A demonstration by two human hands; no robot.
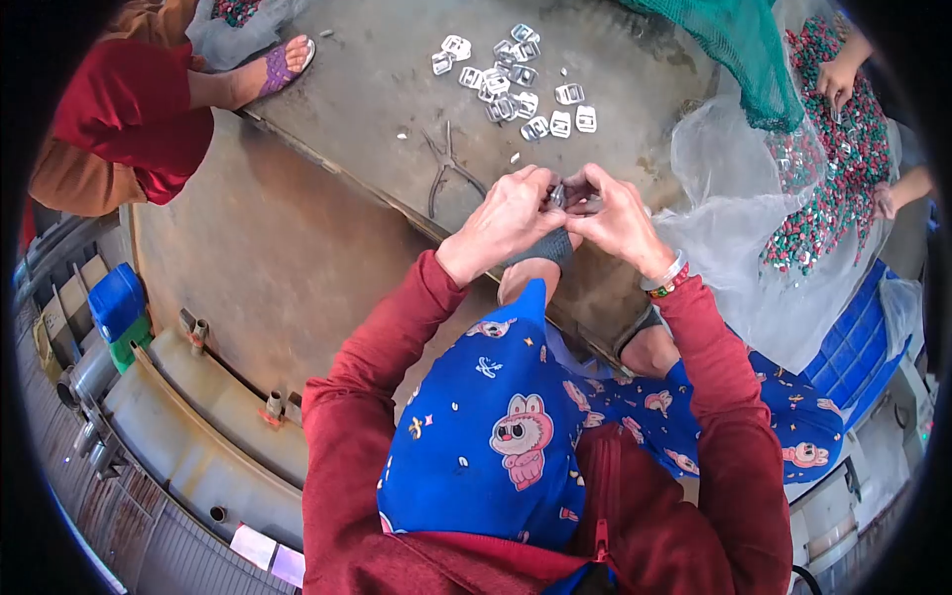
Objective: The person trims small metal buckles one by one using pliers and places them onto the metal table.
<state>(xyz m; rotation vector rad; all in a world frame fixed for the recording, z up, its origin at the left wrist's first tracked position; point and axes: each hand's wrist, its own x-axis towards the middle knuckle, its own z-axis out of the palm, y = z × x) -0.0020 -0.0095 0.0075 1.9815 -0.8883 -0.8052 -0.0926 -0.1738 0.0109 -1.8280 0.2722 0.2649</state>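
Above my knees, my left hand [508, 218] and my right hand [617, 223] meet, fingers pinched together. Between the fingertips is a small shiny metal piece [557, 196], mostly covered, so I cannot tell its exact shape. Just beyond the hands, a pair of pliers [448, 162] lies on the grey metal platform [357, 89] with its handles spread. Several flat silver metal buckles [496, 84] are scattered in a loose group farther out. A few tiny pale bits lie around them.
At right, another person's hands [841, 79] touch a heap of small red and green pieces [833, 198] on a clear plastic sheet [729, 223]. Green netting [739, 50] hangs nearby. Another person's sandalled foot [283, 71] rests at the platform's left. A blue jug [116, 299] stands lower left.
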